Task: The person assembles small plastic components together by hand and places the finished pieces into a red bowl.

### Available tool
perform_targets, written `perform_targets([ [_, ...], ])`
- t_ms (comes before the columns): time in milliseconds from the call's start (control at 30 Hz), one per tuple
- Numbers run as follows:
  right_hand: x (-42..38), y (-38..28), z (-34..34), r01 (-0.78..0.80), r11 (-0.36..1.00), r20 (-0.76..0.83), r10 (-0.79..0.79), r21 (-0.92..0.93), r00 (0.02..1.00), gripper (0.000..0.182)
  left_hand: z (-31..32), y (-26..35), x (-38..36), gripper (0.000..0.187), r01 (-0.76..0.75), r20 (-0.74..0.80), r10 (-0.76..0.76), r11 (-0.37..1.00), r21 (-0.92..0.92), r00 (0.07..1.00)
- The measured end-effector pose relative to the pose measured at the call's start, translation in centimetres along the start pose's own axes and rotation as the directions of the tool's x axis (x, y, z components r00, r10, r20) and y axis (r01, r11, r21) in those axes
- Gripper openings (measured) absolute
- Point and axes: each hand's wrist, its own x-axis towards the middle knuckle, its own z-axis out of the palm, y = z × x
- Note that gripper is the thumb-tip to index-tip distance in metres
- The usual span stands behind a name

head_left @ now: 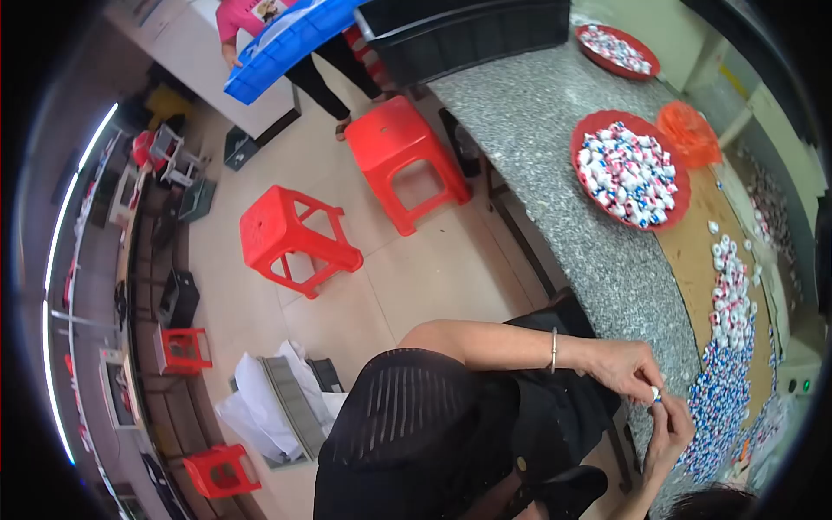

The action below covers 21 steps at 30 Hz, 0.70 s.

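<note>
My left hand (626,367), with a bracelet at the wrist, pinches a small white piece with a blue mark (656,395) over the table edge. Closed around the same piece from below are the fingertips of my right hand (672,431). Its exact kind is too small to make out. Beside my right hand spreads a heap of small blue-and-white pieces (719,407). Further up lies a group of white pieces with red marks (731,299), on a brown board (692,234).
A red basin (685,186) full of similar pieces stands on the speckled table (555,165), near an orange bag (689,134). Beyond are another red basin (582,43) and a black crate (468,39). Red stools (399,130) stand behind; a person carries a blue tray (286,48).
</note>
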Motion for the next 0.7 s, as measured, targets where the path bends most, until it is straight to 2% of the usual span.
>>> perform_targets([
  [100,-0.1,-0.5,0.3,0.014,1.0,0.026,-0.013,-0.015,1.0,0.016,0.3,0.0,-0.3,0.019,0.045,0.02,-0.043,0.994,-0.098,0.999],
  [133,0.1,-1.3,0.1,0.0,0.999,0.027,0.001,-0.044,1.0,0.014,0.4,0.1,-0.3,0.02,0.015,0.006,-0.014,0.991,-0.135,1.0],
  [200,0.7,-1.2,0.0,0.054,0.994,0.085,-0.046,-0.092,0.995,0.015,-0.1,0.4,-0.7,0.022,0.038,-0.026,-0.04,0.997,-0.064,0.999],
  [233,1.1,-1.3,0.2,0.053,0.992,0.115,-0.039,-0.117,0.993,0.016,-0.8,0.6,-0.5,0.022,0.031,0.029,-0.032,0.999,0.042,0.999],
  [267,1.5,-1.6,0.4,0.023,0.988,0.13,-0.003,-0.15,0.991,0.018,-1.2,0.8,-0.7,0.023,-0.087,-0.045,0.102,0.961,0.262,0.994],
  [300,1.7,-2.5,0.8,-0.044,0.999,0.09,0.045,-0.022,0.995,0.023,-1.8,0.5,-0.6,0.023,-0.138,-0.084,0.185,0.908,0.395,0.979],
  [333,1.1,-0.8,0.7,-0.003,1.0,0.043,0.004,-0.016,0.999,0.027,-2.5,1.6,-1.0,0.023,-0.046,-0.184,0.142,0.895,0.444,0.973],
  [367,0.7,0.0,0.2,0.002,0.999,0.003,-0.002,-0.039,1.0,0.029,-3.8,2.3,-1.1,0.022,-0.015,-0.209,0.136,0.868,0.497,0.968],
  [400,0.1,0.9,0.0,-0.003,0.999,-0.067,0.0,-0.045,0.998,0.025,-5.3,2.9,-1.3,0.023,-0.045,-0.241,0.222,0.816,0.577,0.945],
  [433,-0.9,2.0,-0.7,-0.055,0.995,-0.117,0.046,-0.081,0.992,0.024,-6.9,3.0,-2.0,0.023,0.032,-0.335,0.229,0.781,0.623,0.914],
  [467,-1.9,3.2,-1.3,-0.097,0.989,-0.155,0.08,-0.107,0.985,0.022,-8.3,3.3,-2.0,0.025,0.031,-0.415,0.292,0.785,0.618,0.862],
  [500,-2.5,4.2,-1.7,-0.128,0.984,-0.182,0.104,-0.125,0.978,0.021,-10.2,3.7,-2.2,0.025,0.093,-0.43,0.363,0.666,0.741,0.827],
  [567,-3.4,5.2,-2.4,-0.169,0.975,-0.248,0.129,-0.144,0.96,0.018,-13.7,4.6,-2.6,0.027,0.086,-0.405,0.497,0.546,0.833,0.767],
  [633,-3.6,6.2,-2.7,-0.204,0.968,-0.287,0.155,-0.147,0.945,0.017,-14.9,5.9,-1.9,0.028,0.184,-0.401,0.537,0.412,0.893,0.742],
  [667,-3.4,6.4,-2.8,-0.184,0.966,-0.292,0.126,-0.181,0.948,0.018,-16.6,5.1,-1.8,0.031,0.212,-0.339,0.563,0.281,0.936,0.754],
  [700,-2.8,6.8,-2.8,-0.136,0.958,-0.311,0.053,-0.251,0.949,0.018,-17.6,4.4,-1.8,0.032,0.229,-0.325,0.553,0.237,0.944,0.767],
])
